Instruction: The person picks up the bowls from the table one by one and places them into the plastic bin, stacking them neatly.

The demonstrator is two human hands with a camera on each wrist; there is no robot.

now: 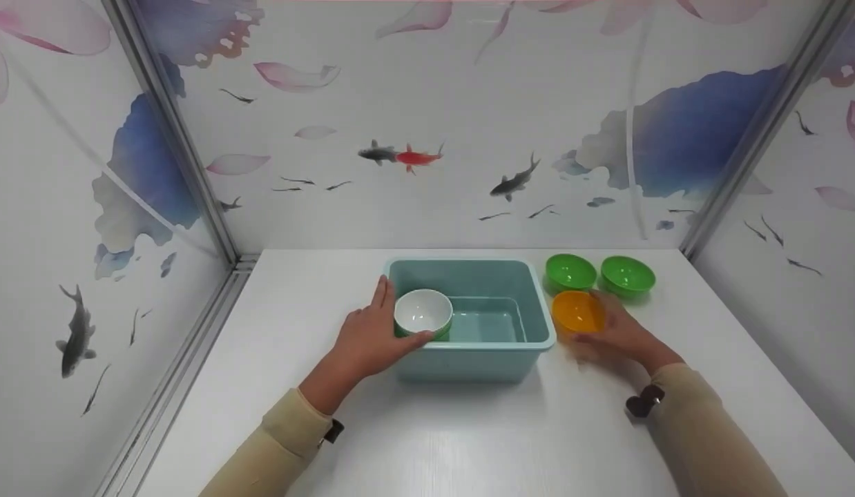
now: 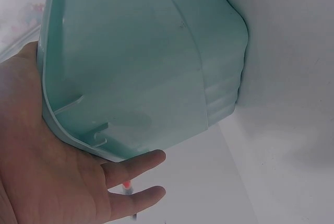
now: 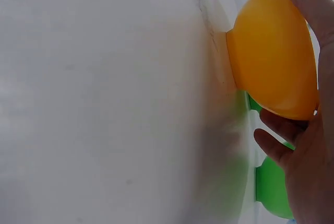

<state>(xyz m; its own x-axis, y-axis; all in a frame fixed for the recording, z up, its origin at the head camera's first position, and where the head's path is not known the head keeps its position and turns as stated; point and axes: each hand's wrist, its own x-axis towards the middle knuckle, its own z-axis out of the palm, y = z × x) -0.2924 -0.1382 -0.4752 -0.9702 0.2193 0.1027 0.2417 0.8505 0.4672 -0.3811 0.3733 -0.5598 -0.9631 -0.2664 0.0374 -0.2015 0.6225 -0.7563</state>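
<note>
A pale teal plastic bin (image 1: pixel 469 362) stands on the table. My left hand (image 1: pixel 372 338) rests against its near left corner, thumb along the front rim and fingers straight along the left side; the left wrist view shows two fingers (image 2: pixel 136 167) extended past the bin wall. Inside, at the left, a white-lined bowl (image 1: pixel 423 309) sits with green showing beneath it. To the right of the bin, my right hand (image 1: pixel 624 335) holds an orange bowl (image 1: pixel 578 310) by its right side, thumb and fingers on either side in the right wrist view.
Two green bowls, one at left (image 1: pixel 570 270) and one at right (image 1: pixel 628 274), stand side by side behind the orange bowl. The white table (image 1: pixel 441 435) is bordered by patterned panels (image 1: pixel 427 207) at the back and both sides, with metal posts at the corners.
</note>
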